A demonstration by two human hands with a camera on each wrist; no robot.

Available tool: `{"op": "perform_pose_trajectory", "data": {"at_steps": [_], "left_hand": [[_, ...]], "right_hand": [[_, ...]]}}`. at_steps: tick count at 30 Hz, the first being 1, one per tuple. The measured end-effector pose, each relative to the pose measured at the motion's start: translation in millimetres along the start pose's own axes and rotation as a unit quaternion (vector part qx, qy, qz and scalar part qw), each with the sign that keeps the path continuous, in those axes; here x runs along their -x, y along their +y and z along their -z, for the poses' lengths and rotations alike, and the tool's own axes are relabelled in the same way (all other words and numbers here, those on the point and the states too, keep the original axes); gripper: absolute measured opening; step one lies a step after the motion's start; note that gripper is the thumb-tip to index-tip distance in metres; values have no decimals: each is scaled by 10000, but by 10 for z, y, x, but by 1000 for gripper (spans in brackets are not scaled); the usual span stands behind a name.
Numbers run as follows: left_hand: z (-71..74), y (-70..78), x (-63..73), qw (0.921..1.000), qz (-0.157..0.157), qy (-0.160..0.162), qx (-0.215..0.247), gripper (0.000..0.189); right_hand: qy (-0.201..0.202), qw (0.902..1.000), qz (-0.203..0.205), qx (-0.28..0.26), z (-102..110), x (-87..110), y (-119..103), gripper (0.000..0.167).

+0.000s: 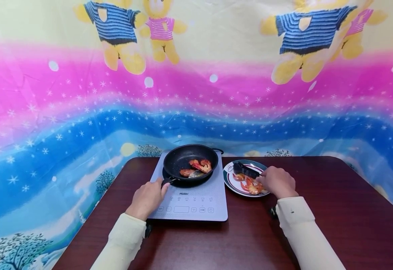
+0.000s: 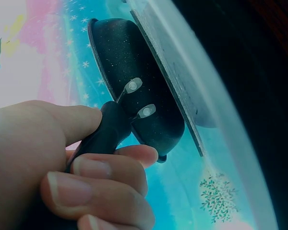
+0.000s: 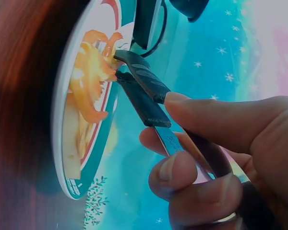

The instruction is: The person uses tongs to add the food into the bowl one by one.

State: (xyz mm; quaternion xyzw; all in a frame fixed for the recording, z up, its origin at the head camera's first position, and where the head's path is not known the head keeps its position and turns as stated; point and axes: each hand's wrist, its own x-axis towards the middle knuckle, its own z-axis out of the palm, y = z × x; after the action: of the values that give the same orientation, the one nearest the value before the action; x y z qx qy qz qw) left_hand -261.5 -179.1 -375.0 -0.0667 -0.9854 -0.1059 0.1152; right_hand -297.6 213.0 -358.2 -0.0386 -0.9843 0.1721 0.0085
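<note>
Both your hands are holding something: your left hand [image 1: 147, 198] wraps the handle [image 2: 108, 127] at the pan's 8 o'clock, and your right hand [image 1: 278, 182] grips black-tipped tongs [image 1: 247, 170] from the plate's 3 o'clock. The pan [image 1: 177, 161], with reddish food [image 1: 203, 165] inside, sits on the cooker [image 1: 220, 204]. The plate [image 1: 228, 182] lies toward the pan's 4 o'clock, bearing orange pieces [image 3: 89, 76] at the tongs' tips; whether they're pinched, you can't tell.

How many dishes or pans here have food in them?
2: the black pan on the white cooktop, and the round plate on the table, right of the cooktop.
</note>
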Motion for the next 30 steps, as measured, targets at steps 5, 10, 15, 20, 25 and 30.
{"op": "perform_pose_trajectory", "data": {"at_steps": [5,10,15,20,25,30], "left_hand": [[1,1,4,10000,7,1,15,31],[2,-4,3,10000,18,-9,8,31],[4,-8,9,10000,-9,30,21,30],[5,-3,4,10000,1,41,41,29],[4,-3,5,10000,5,-3,40,30],[12,-2,5,10000,-24,0,11,31]], "right_hand": [[225,9997,44,-49,63,13,17,46],[502,9984,160,-192,145,42,-23,50],[764,9966,209,-245,204,104,-131,52],[1110,9922,399,-401,218,166,-236,51],[1356,9857,773,-632,143,182,-345,49],[1486,9794,1129,-772,3,189,-486,47]]}}
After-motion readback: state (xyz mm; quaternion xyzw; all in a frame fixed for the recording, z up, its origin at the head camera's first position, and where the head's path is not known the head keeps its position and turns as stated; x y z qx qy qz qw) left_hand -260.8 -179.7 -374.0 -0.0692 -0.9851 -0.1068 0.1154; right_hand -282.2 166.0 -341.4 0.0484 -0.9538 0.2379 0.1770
